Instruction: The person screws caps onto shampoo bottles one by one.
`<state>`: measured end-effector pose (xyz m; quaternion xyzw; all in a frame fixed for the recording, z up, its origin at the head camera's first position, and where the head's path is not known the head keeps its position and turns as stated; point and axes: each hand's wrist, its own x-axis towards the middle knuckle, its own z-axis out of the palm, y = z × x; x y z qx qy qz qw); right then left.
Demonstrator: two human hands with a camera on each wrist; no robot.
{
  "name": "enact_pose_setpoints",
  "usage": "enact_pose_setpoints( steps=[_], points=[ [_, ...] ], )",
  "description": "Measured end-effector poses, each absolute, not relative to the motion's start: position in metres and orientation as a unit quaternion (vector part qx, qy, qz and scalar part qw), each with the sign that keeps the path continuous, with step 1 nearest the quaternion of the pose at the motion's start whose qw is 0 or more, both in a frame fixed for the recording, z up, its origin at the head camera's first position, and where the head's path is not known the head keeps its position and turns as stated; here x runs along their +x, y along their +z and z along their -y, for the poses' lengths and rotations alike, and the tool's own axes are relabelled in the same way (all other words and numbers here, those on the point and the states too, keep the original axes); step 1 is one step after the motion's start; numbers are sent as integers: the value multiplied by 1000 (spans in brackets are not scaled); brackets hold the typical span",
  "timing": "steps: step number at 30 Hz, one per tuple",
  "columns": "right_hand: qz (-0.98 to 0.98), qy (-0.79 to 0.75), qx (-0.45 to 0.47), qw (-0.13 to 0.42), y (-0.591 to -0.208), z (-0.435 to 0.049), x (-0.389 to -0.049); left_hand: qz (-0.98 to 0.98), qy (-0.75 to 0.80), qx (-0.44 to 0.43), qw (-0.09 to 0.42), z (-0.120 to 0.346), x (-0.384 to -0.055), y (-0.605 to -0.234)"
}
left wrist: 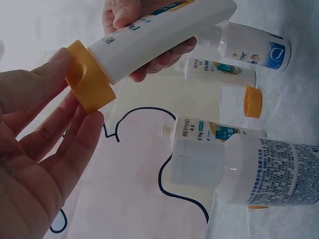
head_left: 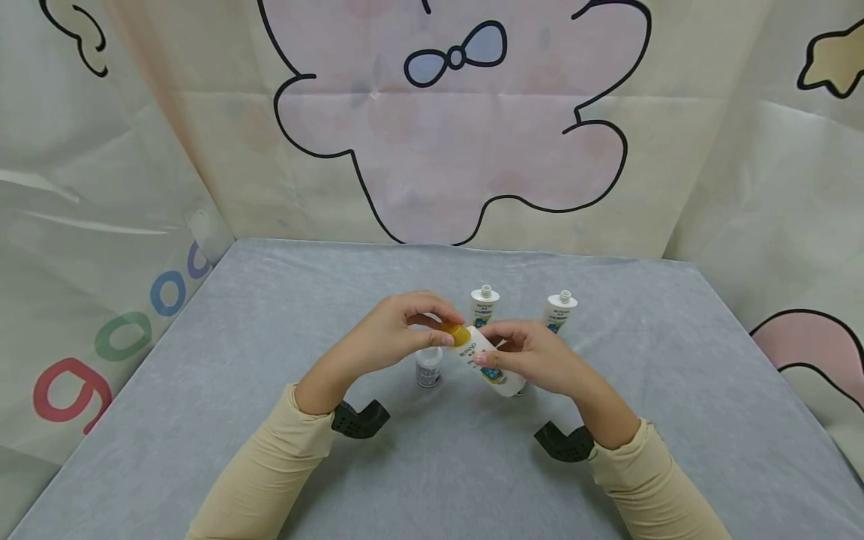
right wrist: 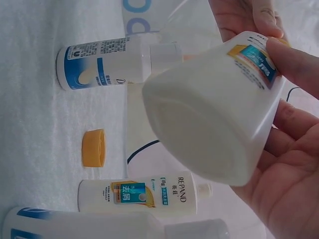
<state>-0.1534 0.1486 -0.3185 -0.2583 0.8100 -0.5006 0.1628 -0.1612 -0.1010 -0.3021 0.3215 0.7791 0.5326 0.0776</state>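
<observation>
My left hand (head_left: 394, 330) pinches the orange cap (left wrist: 89, 77) between thumb and fingers. The cap sits at the top end of a white shampoo bottle (head_left: 498, 381), which is tilted in the air with its base (right wrist: 199, 134) down to the right. That bottle's body is gripped by my right hand (head_left: 540, 356); its label is partly covered by the fingers. Whether the cap is loose or fixed on the neck I cannot tell. Behind the hands stand two matching bottles without caps, one on the left (head_left: 485, 300) and one on the right (head_left: 560, 307), their narrow spouts showing.
A white bottle with a clear cap (head_left: 428, 367) stands near my left hand. A blue-and-white one (left wrist: 256, 47) is mostly hidden behind my right hand in the head view. An orange cap (right wrist: 93, 148) lies on the grey cloth-covered table (head_left: 432, 480). Printed curtains surround the table.
</observation>
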Motion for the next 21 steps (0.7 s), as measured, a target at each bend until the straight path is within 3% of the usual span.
enact_pose_setpoints(
  steps=[7, 15, 21],
  points=[
    [-810, -502, -258, 162, -318, -149, -153, -790, 520, 312, 89, 102, -161, -300],
    [-820, -491, -251, 153, -319, -149, -154, -845, 476, 236, 57, 99, -158, -297],
    [-817, -493, -259, 152, -320, -149, -153, -844, 465, 264, 37, 97, -157, -300]
  ],
)
